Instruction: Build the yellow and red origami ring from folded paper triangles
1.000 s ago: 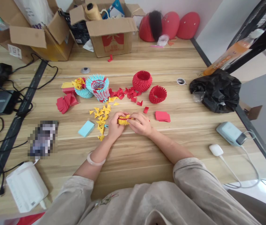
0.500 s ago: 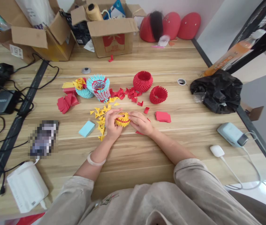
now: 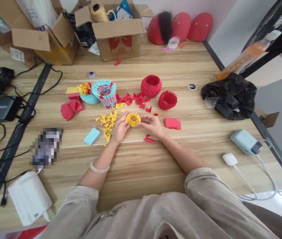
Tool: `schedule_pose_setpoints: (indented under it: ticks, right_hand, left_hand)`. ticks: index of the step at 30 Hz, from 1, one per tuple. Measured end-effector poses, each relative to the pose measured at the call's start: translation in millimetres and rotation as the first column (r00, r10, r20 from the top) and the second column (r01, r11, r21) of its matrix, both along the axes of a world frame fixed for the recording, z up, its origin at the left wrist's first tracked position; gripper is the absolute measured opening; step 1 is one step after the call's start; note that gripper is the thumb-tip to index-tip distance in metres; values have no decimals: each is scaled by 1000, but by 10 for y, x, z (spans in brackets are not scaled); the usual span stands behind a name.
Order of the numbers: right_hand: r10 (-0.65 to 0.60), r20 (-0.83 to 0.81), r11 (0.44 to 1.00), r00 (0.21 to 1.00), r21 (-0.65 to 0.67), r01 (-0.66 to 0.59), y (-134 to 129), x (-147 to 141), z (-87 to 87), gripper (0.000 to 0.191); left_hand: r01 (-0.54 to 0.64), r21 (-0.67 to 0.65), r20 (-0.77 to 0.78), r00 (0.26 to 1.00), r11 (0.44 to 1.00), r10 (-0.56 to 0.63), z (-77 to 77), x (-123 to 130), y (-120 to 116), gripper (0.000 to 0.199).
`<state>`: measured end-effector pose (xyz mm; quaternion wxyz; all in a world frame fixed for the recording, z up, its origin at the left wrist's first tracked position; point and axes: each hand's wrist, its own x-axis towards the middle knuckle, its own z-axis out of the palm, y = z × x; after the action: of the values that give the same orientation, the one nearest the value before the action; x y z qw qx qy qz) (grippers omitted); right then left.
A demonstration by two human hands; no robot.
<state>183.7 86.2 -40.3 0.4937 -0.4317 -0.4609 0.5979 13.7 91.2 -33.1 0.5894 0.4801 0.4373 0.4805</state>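
Between my two hands is a yellow folded-paper ring (image 3: 133, 119) with a little red at its centre, its round face turned up. My left hand (image 3: 120, 128) grips its left edge; my right hand (image 3: 152, 125) pinches the right edge. Yellow paper triangles (image 3: 108, 124) lie scattered left of my left hand, beside a light blue paper stack (image 3: 91, 136). Behind the hands are red folded pieces (image 3: 139, 98), a blue-and-red paper vase (image 3: 104, 93), a red round bowl (image 3: 151, 86) and a smaller red bowl (image 3: 168, 100). A red paper stack (image 3: 172, 123) sits to the right.
Cardboard boxes (image 3: 119, 38) and red caps (image 3: 181, 26) stand at the back. A black bag (image 3: 229, 96) and an orange drink bottle (image 3: 249, 59) are at the right. At the left lie a phone (image 3: 46, 146), a white power bank (image 3: 30, 198) and cables.
The yellow ring has tilted, showing more of its round face, and rose slightly in the view. My right hand has shifted up a little, uncovering red pieces on the table.
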Motion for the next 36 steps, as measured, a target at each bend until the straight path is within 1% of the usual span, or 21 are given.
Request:
schedule_pose_setpoints:
  ticks: [2, 3, 5, 8, 11, 14, 16, 21, 22, 24, 26, 27, 28, 31, 33, 36]
  right_hand:
    - [1, -40, 999, 999, -52, -3, 36, 32, 14, 39]
    - [1, -64, 997, 998, -75, -6, 51, 47, 24, 38]
    - [-1, -127, 993, 992, -119, -14, 70, 70, 47, 37]
    - [8, -211, 983, 978, -177, -46, 76, 86, 83, 35]
    - [58, -279, 968, 959, -219, -122, 65, 90, 108, 34]
    - [116, -329, 949, 937, -242, -202, 47, 85, 118, 34]
    - [134, -342, 940, 930, -254, -229, 39, 80, 120, 33]
    - [117, -334, 935, 935, -281, -218, 39, 76, 121, 30]
    - [113, -330, 936, 937, -281, -212, 39, 75, 122, 30]
    - [107, -323, 939, 940, -278, -202, 33, 67, 125, 30]
    - [109, -319, 940, 941, -276, -202, 18, 49, 131, 31]
    - [111, -317, 939, 942, -276, -203, 6, 35, 134, 31]
    - [111, -314, 939, 943, -279, -203, -7, 19, 136, 31]
    - [91, -302, 937, 949, -297, -184, -48, -37, 137, 33]
    - [95, -288, 934, 953, -305, -185, -64, -69, 126, 34]
    - [123, -272, 939, 954, -279, -201, -68, -95, 89, 38]
  left_hand:
    - [64, -151, 145, 989, 987, -42, 42, -16, 21, 45]
    - [88, -202, 192, 980, 975, -49, 64, -27, 28, 44]
    - [114, -250, 219, 974, 962, -58, 102, -55, 34, 43]
    - [144, -270, 216, 973, 952, -86, 120, -99, 38, 45]
    - [161, -252, 201, 973, 954, -111, 101, -131, 39, 52]
    - [178, -196, 180, 973, 964, -143, 86, -138, 34, 56]
    - [201, -156, 157, 972, 967, -177, 83, -133, 25, 61]
    - [271, -79, 35, 963, 959, -269, 57, -113, -10, 59]
    - [292, -53, 16, 956, 955, -292, 49, -107, -18, 60]
    - [320, 28, -18, 947, 947, -320, 39, -90, -37, 69]
    - [305, 126, -93, 951, 944, -294, 41, -64, -55, 83]
    - [276, 170, -147, 956, 946, -253, 47, -49, -64, 86]
    - [243, 202, -202, 958, 949, -202, 56, -34, -72, 85]
    - [148, 252, -308, 949, 956, -65, 88, 1, -90, 64]
    - [110, 248, -315, 949, 962, -27, 101, 12, -97, 55]
    - [68, 179, -268, 963, 981, -17, 93, 16, -102, 54]
